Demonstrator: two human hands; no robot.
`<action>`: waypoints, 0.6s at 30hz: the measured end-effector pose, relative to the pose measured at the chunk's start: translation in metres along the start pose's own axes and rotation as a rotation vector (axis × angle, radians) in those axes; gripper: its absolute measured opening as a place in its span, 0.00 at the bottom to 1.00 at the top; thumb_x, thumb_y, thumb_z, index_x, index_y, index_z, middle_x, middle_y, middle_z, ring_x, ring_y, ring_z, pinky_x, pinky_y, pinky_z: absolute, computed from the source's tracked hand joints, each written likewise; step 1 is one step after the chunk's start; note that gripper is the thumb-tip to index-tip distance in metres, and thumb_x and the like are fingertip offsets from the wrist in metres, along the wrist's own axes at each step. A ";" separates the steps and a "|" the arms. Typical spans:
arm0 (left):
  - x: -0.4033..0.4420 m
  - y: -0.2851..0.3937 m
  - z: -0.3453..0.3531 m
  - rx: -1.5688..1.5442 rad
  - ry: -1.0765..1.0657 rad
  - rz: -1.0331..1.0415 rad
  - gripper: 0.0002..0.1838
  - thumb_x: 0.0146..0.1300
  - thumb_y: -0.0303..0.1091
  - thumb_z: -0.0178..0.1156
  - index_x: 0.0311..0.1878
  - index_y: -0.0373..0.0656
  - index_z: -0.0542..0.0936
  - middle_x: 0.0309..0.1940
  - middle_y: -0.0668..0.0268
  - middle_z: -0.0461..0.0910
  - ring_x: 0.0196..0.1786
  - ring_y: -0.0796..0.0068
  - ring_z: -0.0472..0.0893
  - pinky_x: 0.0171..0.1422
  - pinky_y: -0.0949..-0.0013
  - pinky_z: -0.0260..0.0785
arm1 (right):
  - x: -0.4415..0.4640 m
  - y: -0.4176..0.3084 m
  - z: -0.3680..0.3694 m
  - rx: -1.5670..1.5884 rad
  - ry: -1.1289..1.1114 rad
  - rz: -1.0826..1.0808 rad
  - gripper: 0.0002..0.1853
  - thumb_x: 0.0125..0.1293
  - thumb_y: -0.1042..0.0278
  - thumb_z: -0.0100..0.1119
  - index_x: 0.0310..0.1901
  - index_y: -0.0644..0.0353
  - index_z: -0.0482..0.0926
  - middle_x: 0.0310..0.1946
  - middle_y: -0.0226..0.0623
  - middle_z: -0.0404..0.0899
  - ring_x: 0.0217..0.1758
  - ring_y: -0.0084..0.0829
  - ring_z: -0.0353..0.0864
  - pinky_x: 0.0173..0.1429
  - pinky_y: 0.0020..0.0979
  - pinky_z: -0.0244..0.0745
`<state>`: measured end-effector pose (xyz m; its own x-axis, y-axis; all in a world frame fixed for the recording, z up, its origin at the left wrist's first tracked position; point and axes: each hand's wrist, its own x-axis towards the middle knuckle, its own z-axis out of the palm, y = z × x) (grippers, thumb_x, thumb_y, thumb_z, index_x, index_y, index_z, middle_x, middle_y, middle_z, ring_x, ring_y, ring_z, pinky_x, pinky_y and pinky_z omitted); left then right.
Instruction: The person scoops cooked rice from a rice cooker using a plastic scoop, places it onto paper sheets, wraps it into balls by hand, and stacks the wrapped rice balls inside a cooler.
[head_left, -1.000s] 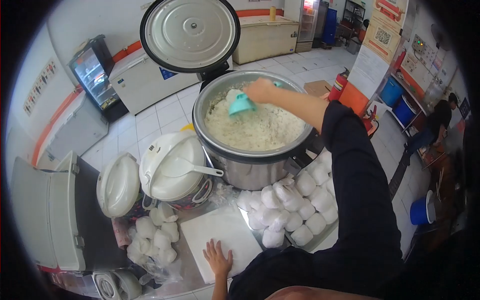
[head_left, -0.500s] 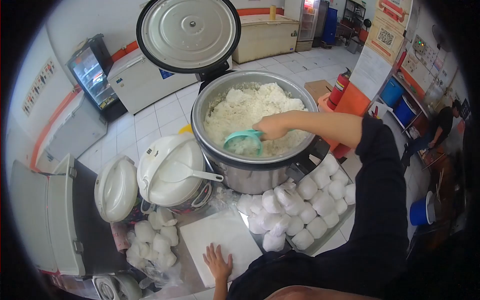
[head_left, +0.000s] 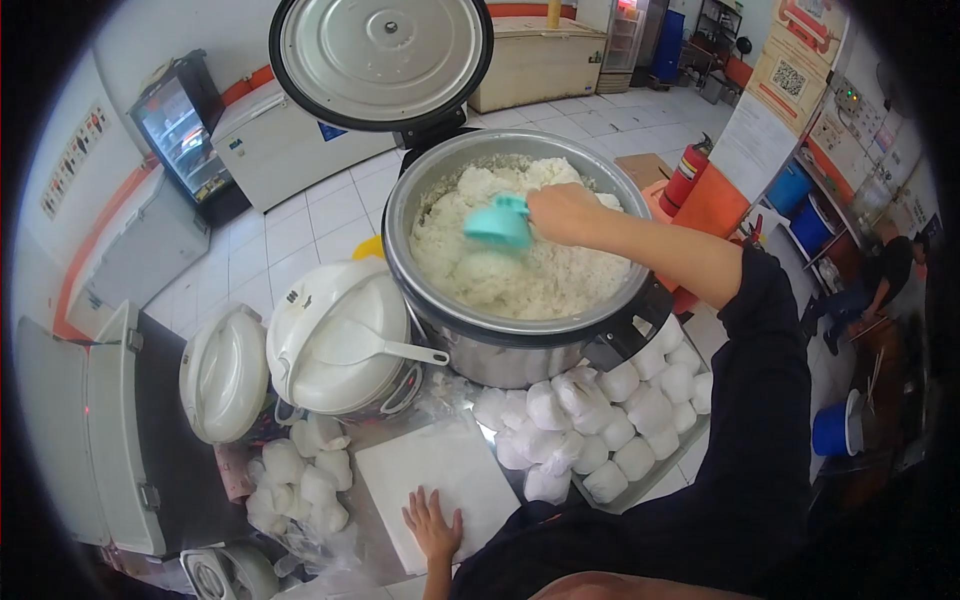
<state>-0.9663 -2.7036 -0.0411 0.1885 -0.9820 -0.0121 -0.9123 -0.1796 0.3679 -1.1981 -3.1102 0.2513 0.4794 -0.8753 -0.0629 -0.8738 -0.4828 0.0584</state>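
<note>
My right hand (head_left: 565, 213) grips the handle of a turquoise scoop (head_left: 497, 226) over the rice (head_left: 585, 275). The scoop is tipped, its rounded outer side showing; what it holds is hidden. All this is inside the wide metal pot of a big rice cooker (head_left: 520, 355), whose round lid (head_left: 383, 60) stands raised at the back. My left hand (head_left: 434, 523) lies flat, fingers spread, on a stack of white paper sheets (head_left: 440, 465) on the table. Several white wrapped portions (head_left: 610, 435) fill a metal tray right of the paper.
Two smaller lidded cookers (head_left: 335, 340) stand at left, a white rice paddle (head_left: 375, 347) across one lid. More wrapped portions (head_left: 305, 475) lie in a plastic bag in front. A fire extinguisher (head_left: 685, 178) stands behind the pot's right side. Another person (head_left: 875, 280) is far right.
My right hand has moved up and slightly right with the scoop, which turned from rim-up in the rice to tipped over. The left hand stays on the paper; the view has shifted slightly.
</note>
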 end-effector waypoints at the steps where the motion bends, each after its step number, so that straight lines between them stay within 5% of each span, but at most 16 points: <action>1: -0.001 -0.001 0.000 0.000 0.003 0.002 0.31 0.50 0.44 0.59 0.57 0.43 0.66 0.63 0.53 0.58 0.67 0.51 0.53 0.69 0.45 0.39 | 0.001 0.000 0.004 -0.046 -0.045 -0.029 0.10 0.55 0.69 0.49 0.31 0.67 0.78 0.31 0.50 0.79 0.35 0.43 0.80 0.37 0.38 0.75; 5: 0.001 0.001 -0.002 0.000 0.005 0.006 0.30 0.50 0.44 0.59 0.56 0.42 0.66 0.63 0.53 0.58 0.67 0.50 0.53 0.69 0.45 0.39 | 0.007 -0.012 -0.002 -0.144 -0.241 -0.207 0.13 0.54 0.66 0.52 0.32 0.68 0.80 0.28 0.50 0.79 0.31 0.43 0.81 0.35 0.37 0.75; 8: -0.001 0.002 -0.002 -0.008 0.005 0.007 0.30 0.50 0.44 0.59 0.56 0.42 0.67 0.62 0.52 0.58 0.67 0.50 0.53 0.69 0.44 0.39 | 0.003 -0.030 0.010 -0.026 -0.434 -0.147 0.14 0.56 0.64 0.50 0.32 0.68 0.80 0.26 0.52 0.79 0.29 0.43 0.80 0.35 0.38 0.75; 18: 0.000 -0.001 0.000 -0.005 0.004 0.007 0.30 0.51 0.45 0.59 0.56 0.43 0.67 0.62 0.53 0.59 0.67 0.50 0.54 0.69 0.44 0.39 | -0.029 0.021 0.004 0.155 -0.425 -0.383 0.18 0.60 0.57 0.48 0.34 0.68 0.76 0.20 0.46 0.75 0.22 0.38 0.77 0.26 0.35 0.70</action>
<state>-0.9657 -2.7034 -0.0417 0.1840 -0.9829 -0.0058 -0.9118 -0.1729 0.3724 -1.2307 -3.0952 0.2502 0.7160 -0.5365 -0.4466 -0.6621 -0.7247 -0.1910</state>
